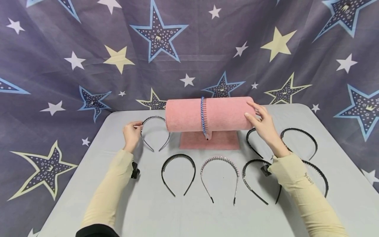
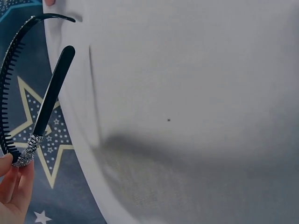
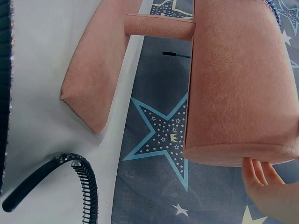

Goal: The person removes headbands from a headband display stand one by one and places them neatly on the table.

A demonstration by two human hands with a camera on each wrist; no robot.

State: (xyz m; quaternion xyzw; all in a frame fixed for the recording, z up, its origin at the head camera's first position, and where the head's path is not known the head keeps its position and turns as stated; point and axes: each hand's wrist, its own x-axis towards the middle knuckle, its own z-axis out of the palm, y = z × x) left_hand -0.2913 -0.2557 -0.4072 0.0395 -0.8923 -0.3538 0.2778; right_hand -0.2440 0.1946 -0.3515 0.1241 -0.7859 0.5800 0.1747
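My left hand (image 1: 132, 134) pinches a black toothed headband (image 1: 153, 117) at its side, left of the pink display stand. In the left wrist view the fingers (image 2: 24, 186) and thumb hold this headband (image 2: 39, 114) where silver sparkle covers it. Its two ends point away from the hand. My right hand (image 1: 265, 126) touches the right end of the stand's padded pink roll (image 1: 228, 113), thumb and fingers spread. The right wrist view shows fingertips (image 3: 247, 170) against the roll's (image 3: 238, 93) flat end; the thumb is hidden. A blue toothed headband (image 1: 203, 115) sits around the roll's middle.
A black headband (image 1: 178, 156) and a pink-silver headband (image 1: 219, 158) lie in front of the stand's base (image 1: 192, 141). Several dark headbands lie at the right, including one (image 1: 247, 187) partly under my right arm. A star-patterned cloth (image 1: 189, 42) hangs behind the grey-white table (image 1: 183, 217).
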